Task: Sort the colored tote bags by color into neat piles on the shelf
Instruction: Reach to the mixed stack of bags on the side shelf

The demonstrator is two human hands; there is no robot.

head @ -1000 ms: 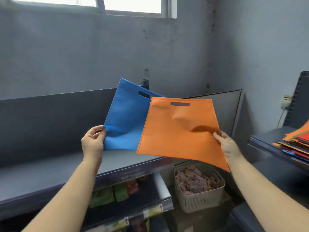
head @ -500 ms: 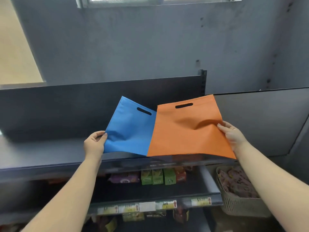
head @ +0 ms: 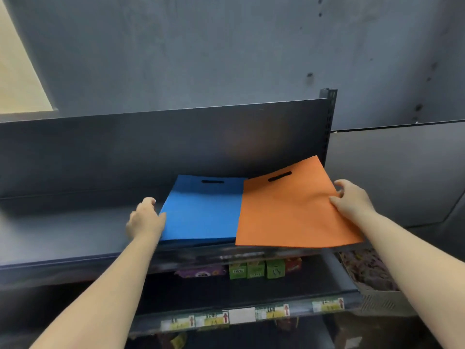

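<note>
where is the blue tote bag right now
The flat blue fabric tote bag lies centre-frame on the dark shelf, its right edge under the orange bag, left hand beside it.

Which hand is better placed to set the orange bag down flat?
Right. The right hand already holds the orange bag's edge; the left hand sits beside the blue bag.

left hand (head: 146, 219): arm extended, fingers loosely curled | right hand (head: 352, 199): arm extended, pinching

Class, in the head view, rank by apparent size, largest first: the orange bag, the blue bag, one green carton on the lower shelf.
1. orange bag
2. blue bag, partly covered by the orange one, so unsure
3. green carton, clearly smallest
</note>
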